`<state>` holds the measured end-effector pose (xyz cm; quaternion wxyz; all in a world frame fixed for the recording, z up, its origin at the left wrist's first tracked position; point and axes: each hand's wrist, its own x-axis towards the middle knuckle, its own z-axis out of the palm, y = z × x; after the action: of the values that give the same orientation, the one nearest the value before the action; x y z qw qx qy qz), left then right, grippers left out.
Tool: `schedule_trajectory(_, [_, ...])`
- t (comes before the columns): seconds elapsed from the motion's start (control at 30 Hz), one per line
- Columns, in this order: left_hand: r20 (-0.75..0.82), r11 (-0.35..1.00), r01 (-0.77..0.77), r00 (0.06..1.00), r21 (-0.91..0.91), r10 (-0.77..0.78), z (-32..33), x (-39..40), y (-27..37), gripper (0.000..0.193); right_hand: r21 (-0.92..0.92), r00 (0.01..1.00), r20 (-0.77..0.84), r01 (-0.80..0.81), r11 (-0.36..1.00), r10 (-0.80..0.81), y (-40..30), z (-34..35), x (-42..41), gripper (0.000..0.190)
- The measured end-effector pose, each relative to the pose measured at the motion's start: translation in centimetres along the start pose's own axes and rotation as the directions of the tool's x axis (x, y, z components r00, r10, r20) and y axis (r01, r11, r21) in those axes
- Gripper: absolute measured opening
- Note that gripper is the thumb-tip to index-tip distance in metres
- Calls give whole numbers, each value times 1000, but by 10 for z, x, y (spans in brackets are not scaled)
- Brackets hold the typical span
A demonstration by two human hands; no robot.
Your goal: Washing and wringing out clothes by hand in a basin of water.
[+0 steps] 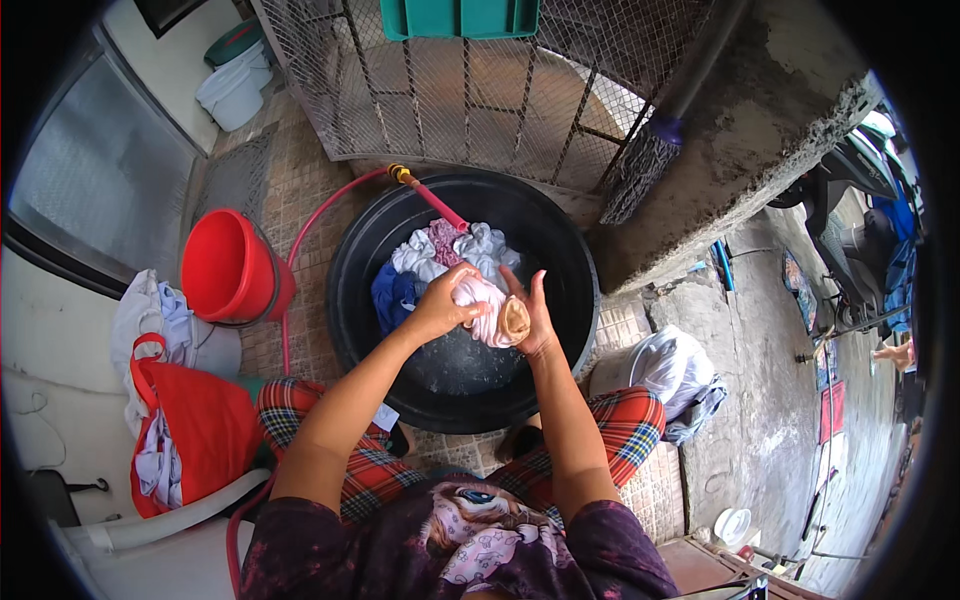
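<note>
My left hand (445, 304) grips a bunched pale pink cloth (484, 315) over a large black plastic basin (577, 300). At the cloth's right side, beside a tan patch, is my right hand (536, 315), its fingers raised and spread; whether it grips the cloth is unclear. In the basin lie white garments (486, 247), a pink patterned cloth (444, 241) and a blue cloth (394, 296), with shallow water below. The pink hose (442, 205) reaches over the rim, its end above the clothes.
A red bucket (225, 266) stands left, above a red bag (202, 442) of clothes. To the right, a white container holds piled laundry (675, 367). Beyond the basin are a mesh gate (465, 105), a mop (645, 161) and a concrete ledge (720, 180).
</note>
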<state>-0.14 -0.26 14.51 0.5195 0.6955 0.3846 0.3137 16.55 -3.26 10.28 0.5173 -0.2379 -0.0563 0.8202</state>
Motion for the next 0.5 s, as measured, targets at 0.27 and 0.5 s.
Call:
schedule_trajectory(0.27, [275, 575, -506, 853, 643, 443, 10, -16, 29, 28, -468, 905, -96, -408, 784, 414, 8, -20, 10, 94])
schedule_trajectory(0.5, [261, 507, -550, 805, 663, 532, 26, -38, 8, 27, 126, 949, -121, -276, 953, 291, 52, -15, 4, 64])
